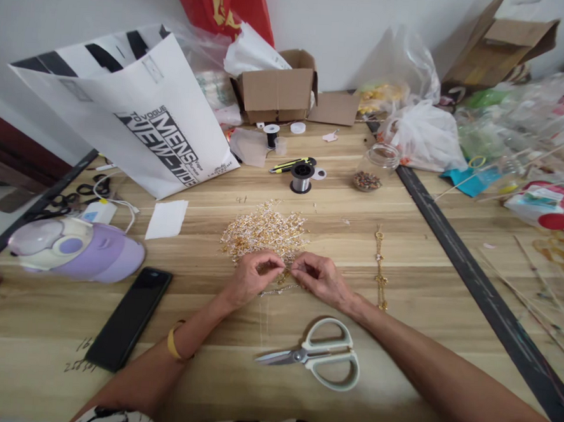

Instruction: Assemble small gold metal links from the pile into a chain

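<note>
Both the left hand (253,278) and right hand (324,282) are pinched closed at the fingertips (what they grip, I cannot tell) beside the gold-and-silver pile (264,232), probably heaped there for easy picking.

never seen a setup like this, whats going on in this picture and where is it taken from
There is no machine here, only a person's bare left hand and right hand. The one picture comes from a camera worn on the head, looking forward and down. On the wooden table are a pile of small gold and silver-coloured pieces, scissors, a phone, a gold-coloured chain and a spool of wire. Both hands pinch close together at the pile's near edge; whatever they hold is too small to make out.
</note>
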Action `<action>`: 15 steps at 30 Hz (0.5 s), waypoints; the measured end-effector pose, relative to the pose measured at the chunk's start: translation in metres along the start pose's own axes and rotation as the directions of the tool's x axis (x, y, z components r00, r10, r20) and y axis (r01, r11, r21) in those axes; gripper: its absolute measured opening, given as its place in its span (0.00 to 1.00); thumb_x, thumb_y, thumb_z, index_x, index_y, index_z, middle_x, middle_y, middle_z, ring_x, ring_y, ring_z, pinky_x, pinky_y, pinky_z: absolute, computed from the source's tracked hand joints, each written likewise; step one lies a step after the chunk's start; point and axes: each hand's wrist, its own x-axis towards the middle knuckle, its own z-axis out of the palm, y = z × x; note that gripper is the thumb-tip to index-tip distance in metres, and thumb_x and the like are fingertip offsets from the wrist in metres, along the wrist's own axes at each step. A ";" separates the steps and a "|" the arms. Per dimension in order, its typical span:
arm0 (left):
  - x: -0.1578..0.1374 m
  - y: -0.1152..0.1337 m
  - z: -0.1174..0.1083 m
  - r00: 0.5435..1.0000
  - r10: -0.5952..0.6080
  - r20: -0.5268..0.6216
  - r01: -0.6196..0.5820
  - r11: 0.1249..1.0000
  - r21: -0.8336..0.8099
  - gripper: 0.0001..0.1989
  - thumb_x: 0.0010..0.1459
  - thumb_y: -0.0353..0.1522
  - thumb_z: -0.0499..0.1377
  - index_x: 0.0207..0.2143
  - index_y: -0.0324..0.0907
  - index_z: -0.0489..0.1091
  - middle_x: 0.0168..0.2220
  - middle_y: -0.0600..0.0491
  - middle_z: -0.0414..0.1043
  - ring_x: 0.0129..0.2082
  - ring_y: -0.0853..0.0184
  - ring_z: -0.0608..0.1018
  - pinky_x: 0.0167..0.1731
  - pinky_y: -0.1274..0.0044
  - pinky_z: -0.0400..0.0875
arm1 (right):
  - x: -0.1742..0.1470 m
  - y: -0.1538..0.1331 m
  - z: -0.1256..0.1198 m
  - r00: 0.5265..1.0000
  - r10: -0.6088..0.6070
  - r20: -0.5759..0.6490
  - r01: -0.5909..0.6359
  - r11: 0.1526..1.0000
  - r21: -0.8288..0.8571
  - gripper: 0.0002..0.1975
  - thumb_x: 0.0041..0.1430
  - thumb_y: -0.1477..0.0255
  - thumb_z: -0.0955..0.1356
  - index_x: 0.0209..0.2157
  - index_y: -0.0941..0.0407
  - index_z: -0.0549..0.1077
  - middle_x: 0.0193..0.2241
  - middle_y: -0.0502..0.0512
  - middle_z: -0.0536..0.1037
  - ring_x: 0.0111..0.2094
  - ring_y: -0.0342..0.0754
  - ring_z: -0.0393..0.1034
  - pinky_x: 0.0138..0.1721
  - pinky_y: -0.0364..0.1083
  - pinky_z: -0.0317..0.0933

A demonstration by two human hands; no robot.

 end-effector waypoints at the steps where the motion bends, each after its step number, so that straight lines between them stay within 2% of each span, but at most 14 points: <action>1: 0.000 0.000 0.000 1.000 -0.008 0.004 0.008 1.000 0.000 0.02 0.52 0.26 0.60 0.28 0.37 0.73 0.28 0.51 0.74 0.29 0.69 0.75 0.32 0.79 0.69 | 0.000 0.000 0.000 1.000 -0.002 -0.001 0.002 1.000 -0.002 0.06 0.58 0.71 0.66 0.31 0.60 0.71 0.21 0.48 0.66 0.22 0.39 0.57 0.24 0.40 0.52; 7: -0.002 -0.002 0.003 1.000 -0.027 -0.004 0.027 1.000 0.008 0.03 0.52 0.26 0.60 0.29 0.37 0.74 0.28 0.50 0.75 0.29 0.69 0.76 0.31 0.78 0.69 | 0.001 -0.003 -0.001 1.000 -0.013 -0.013 0.013 1.000 -0.024 0.08 0.58 0.69 0.66 0.30 0.60 0.72 0.22 0.49 0.67 0.22 0.39 0.57 0.23 0.39 0.51; 15: -0.002 -0.004 0.005 0.997 0.078 0.003 -0.078 0.994 0.076 0.03 0.53 0.26 0.60 0.29 0.38 0.75 0.29 0.49 0.76 0.30 0.67 0.76 0.33 0.76 0.71 | -0.001 -0.005 0.001 1.000 0.007 0.013 -0.007 1.000 0.004 0.07 0.58 0.70 0.66 0.30 0.60 0.70 0.20 0.47 0.65 0.21 0.38 0.55 0.21 0.38 0.49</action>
